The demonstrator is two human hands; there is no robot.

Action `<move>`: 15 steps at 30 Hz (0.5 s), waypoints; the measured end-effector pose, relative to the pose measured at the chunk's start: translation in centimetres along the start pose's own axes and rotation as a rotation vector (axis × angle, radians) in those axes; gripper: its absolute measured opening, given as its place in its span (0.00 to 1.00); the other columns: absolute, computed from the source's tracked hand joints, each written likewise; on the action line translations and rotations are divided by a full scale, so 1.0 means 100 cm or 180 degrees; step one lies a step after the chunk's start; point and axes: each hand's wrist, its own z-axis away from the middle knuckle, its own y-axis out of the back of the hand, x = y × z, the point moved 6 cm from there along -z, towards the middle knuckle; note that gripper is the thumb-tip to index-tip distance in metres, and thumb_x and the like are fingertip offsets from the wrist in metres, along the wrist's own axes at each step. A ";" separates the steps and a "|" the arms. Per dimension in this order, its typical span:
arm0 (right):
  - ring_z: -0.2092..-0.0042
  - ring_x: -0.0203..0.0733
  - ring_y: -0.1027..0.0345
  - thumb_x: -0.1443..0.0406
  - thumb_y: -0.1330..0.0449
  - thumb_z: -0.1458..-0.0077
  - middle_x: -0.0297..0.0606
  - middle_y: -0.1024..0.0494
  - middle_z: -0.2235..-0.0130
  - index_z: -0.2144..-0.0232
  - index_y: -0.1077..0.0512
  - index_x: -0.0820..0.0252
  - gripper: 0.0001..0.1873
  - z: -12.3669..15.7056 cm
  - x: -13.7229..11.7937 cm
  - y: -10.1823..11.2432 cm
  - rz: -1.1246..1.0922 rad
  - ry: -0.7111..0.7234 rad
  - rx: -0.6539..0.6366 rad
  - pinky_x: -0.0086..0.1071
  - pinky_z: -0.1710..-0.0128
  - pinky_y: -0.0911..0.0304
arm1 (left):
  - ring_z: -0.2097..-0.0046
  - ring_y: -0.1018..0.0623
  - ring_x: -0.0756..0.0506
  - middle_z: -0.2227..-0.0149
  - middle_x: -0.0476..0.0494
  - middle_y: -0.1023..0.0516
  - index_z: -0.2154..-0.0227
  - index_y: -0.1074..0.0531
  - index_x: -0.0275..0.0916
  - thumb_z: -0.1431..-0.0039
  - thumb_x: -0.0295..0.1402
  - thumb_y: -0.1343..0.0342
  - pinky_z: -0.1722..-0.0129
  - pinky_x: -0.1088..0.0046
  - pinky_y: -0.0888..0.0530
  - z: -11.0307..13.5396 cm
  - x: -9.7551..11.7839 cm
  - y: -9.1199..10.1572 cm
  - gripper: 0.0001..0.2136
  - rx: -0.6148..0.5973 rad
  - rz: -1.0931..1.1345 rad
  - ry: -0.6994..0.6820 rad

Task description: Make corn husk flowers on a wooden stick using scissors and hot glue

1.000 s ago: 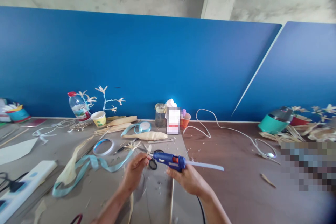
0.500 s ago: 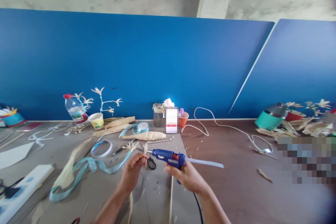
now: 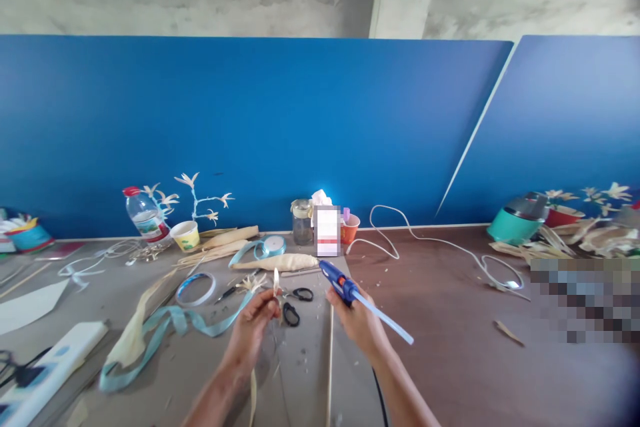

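Either side of the scissors (image 3: pixel 287 309), the left hand (image 3: pixel 254 319) pinches a pale strip (image 3: pixel 276 279); the right hand (image 3: pixel 361 324) grips a glue gun (image 3: pixel 337 279).

a blue plastic hot-glue gun (image 3: pixel 338 280) with a small orange-red patch is held aloft at a slant, its nozzle pointed forward and to the left. a long, straight, translucent whitish glue stick (image 3: pixel 384 317) is seated in its rear, slanting back to the right. a small, narrow, cream-white petal-like piece (image 3: pixel 276 279) is held upright, apart from the nozzle.
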 end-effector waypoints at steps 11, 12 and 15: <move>0.50 0.55 0.37 0.63 0.46 0.51 0.52 0.31 0.51 0.43 0.48 0.66 0.33 -0.008 0.022 0.009 0.2251 -0.0291 0.0261 0.46 0.54 0.46 | 0.73 0.32 0.52 0.79 0.52 0.30 0.68 0.24 0.37 0.58 0.36 0.37 0.67 0.74 0.32 0.003 0.004 -0.005 0.13 0.0065 0.0507 0.0103; 0.49 0.55 0.38 0.64 0.47 0.51 0.53 0.32 0.50 0.43 0.49 0.67 0.34 -0.008 0.025 0.009 0.2371 -0.0342 0.0238 0.47 0.53 0.47 | 0.73 0.32 0.52 0.79 0.52 0.30 0.68 0.24 0.37 0.58 0.36 0.36 0.67 0.74 0.32 0.002 0.004 -0.005 0.12 0.0071 0.0535 0.0101; 0.48 0.55 0.39 0.67 0.48 0.51 0.55 0.34 0.48 0.42 0.51 0.67 0.34 -0.009 0.031 0.009 0.2568 -0.0410 0.0126 0.48 0.52 0.49 | 0.74 0.31 0.52 0.78 0.52 0.30 0.69 0.25 0.37 0.58 0.35 0.36 0.66 0.73 0.32 0.002 0.004 -0.006 0.11 0.0085 0.0623 0.0115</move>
